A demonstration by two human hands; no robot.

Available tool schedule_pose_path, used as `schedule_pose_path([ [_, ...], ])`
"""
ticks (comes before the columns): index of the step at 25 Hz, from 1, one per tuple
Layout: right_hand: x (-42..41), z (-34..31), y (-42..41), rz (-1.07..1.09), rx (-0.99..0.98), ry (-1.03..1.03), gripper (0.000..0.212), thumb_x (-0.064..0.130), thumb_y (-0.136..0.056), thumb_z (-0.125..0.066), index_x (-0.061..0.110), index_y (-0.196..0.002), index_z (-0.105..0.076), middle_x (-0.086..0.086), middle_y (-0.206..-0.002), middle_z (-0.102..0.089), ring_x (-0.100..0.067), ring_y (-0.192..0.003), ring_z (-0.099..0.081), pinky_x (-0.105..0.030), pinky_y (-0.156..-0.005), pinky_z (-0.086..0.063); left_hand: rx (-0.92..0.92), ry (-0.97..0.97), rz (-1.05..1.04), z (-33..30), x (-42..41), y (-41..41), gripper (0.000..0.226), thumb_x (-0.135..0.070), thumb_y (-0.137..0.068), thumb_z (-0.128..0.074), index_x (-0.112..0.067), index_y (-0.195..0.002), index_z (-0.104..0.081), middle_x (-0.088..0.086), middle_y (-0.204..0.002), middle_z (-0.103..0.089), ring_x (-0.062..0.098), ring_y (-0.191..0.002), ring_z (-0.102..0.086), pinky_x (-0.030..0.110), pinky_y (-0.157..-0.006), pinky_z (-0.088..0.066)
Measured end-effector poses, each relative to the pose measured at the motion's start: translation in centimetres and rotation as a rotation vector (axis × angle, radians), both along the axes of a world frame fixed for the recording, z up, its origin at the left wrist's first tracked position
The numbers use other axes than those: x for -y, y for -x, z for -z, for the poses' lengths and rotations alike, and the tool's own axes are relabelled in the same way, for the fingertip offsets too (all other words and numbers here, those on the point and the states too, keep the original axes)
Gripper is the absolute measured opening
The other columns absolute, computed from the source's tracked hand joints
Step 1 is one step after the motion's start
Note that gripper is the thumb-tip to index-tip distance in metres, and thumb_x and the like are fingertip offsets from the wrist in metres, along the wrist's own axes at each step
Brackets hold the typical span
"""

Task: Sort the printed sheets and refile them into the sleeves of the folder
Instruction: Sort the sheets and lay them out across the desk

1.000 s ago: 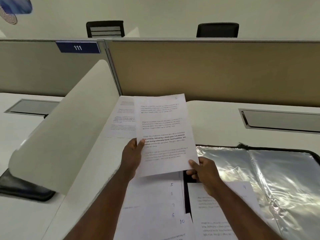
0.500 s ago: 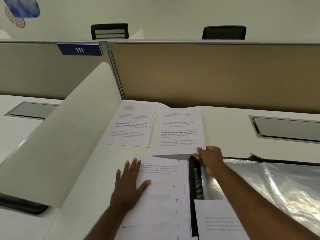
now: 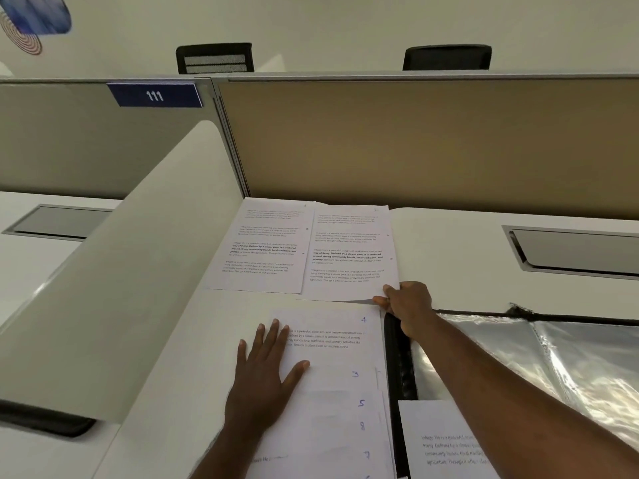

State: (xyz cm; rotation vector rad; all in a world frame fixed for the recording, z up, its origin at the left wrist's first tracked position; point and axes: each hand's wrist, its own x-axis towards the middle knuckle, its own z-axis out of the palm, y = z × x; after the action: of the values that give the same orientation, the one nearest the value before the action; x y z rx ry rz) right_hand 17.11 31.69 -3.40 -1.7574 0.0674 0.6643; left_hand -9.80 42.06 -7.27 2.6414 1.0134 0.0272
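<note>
Right hand (image 3: 409, 307) pinches the near right corner of a printed sheet (image 3: 352, 250) lying on the table (image 3: 449, 257), just beyond the folder (image 3: 397, 357). Left hand (image 3: 264, 369), fingers spread flat, presses the numbered sheet stack (image 3: 339, 392) left of the folder.

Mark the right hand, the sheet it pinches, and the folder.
right hand (image 3: 409, 307), head view, back of the hand
sheet (image 3: 352, 250), head view, printed middle
folder (image 3: 397, 361), head view, black spine
</note>
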Motion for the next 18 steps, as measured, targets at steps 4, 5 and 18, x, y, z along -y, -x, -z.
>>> schedule_pose_path([
  [4,0.1,-0.1,-0.4,0.023,-0.026,0.006,0.006,-0.002,-0.090,-0.058,0.002,-0.086,-0.060,-0.008,-0.077,-0.068,-0.023,-0.067,-0.071,-0.038,-0.078,-0.059,0.007,0.005,0.000,-0.1,0.1,-0.1,0.104,-0.087,-0.068,0.017,-0.033,-0.155,0.000,-0.017,-0.159,0.013,0.005,-0.146,0.018,0.038,-0.120,0.014],
  [5,0.2,0.0,-0.5,0.029,-0.031,0.006,0.006,-0.002,-0.090,-0.058,0.002,-0.086,-0.060,-0.007,-0.077,-0.067,-0.023,-0.068,-0.072,-0.038,-0.078,-0.059,0.006,0.005,0.000,-0.2,0.1,-0.1,0.105,-0.088,-0.067,0.018,-0.033,-0.154,0.000,-0.017,-0.159,0.013,0.005,-0.146,0.017,0.038,-0.120,0.014],
  [18,1.9,-1.7,1.3,-0.019,0.432,0.306,0.038,0.032,-0.085,-0.068,0.010,-0.112,-0.054,-0.001,-0.102,-0.059,-0.018,-0.084,-0.060,-0.028,-0.074,-0.047,0.032,0.000,0.012,-0.5,0.3,-0.1,0.107,-0.087,-0.070,0.015,-0.027,-0.156,-0.009,-0.013,-0.160,0.004,0.006,-0.147,0.011,0.040,-0.121,0.010],
])
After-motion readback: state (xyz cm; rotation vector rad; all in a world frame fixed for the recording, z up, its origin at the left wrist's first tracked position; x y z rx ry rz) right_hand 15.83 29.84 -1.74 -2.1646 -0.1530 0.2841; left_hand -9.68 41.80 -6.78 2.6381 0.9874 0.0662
